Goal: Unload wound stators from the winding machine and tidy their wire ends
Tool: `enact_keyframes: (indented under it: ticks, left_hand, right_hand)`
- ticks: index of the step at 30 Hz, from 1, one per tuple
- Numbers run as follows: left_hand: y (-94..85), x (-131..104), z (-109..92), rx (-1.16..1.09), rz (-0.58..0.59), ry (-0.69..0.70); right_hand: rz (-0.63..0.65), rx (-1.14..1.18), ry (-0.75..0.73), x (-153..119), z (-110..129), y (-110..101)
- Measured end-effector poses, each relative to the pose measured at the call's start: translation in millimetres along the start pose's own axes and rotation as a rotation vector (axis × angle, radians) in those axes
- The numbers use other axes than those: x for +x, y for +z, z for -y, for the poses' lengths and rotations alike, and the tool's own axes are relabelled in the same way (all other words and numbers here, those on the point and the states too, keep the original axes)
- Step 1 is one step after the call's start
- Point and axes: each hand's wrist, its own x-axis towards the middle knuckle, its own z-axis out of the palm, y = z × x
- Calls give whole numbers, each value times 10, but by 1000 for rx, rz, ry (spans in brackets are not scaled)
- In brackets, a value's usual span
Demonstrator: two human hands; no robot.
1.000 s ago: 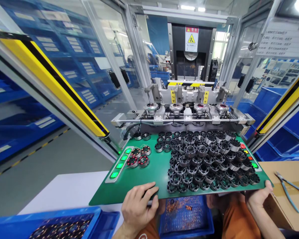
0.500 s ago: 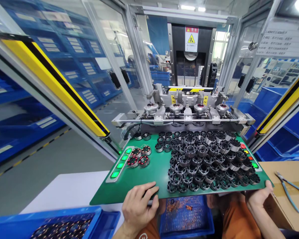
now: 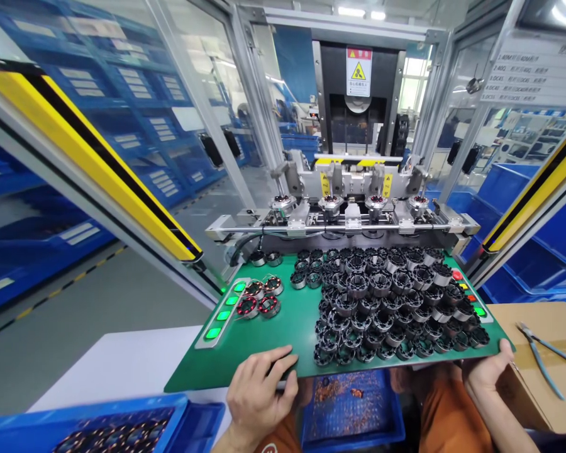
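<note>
Worktop, green (image 3: 202, 371): lying in front of the machine (image 3: 353, 221), its near edge meeting both hands.

Left hand (image 3: 261, 393): resting at the near edge, left of the stacked rings; fingers curving loosely and standing slightly apart, thumb spreading away from them. Whether anything is lying under the palm, cannot tell.

Right hand (image 3: 488, 371): supporting itself at the near right corner, thumb pointing up along the edge; its other fingers are hiding, so cannot tell whether they are spreading or pressing together.

Rings, black and metal (image 3: 378, 319): standing in close rows, partly stacked, across the right half of the worktop; a few smaller sets are sitting apart toward the far left.

Wound rings, four (image 3: 246, 307): lying in a cluster at left, beside four green buttons (image 3: 224, 316) that are glowing.

Red button (image 3: 457, 275): sitting at far right, beside the stack.

Bin, blue (image 3: 185, 415): standing at near left, holding more copper-marked rings.

Tray, blue (image 3: 353, 428): lying below the near edge, between the hands, holding copper scraps.

Pliers (image 3: 529, 334): lying with handles spreading on a carton (image 3: 556, 318), right.
</note>
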Motion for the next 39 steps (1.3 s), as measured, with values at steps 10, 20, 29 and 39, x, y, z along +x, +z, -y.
enact_keyframes:
  ticks: [10,20,29,39]
  left_hand:
    - [-1,-16,4,-6,5,-10]
    - [7,-25,12,-2,9,-11]
    - [18,-41,24,-4,12,-23]
    - [14,-53,23,1,20,-20]
  right_hand:
    - [-3,-14,-25,-55,37,50]
    - [14,-17,-30,-63,43,66]
    - [2,-28,-35,-91,74,84]
    - [17,-32,-32,-55,55,68]
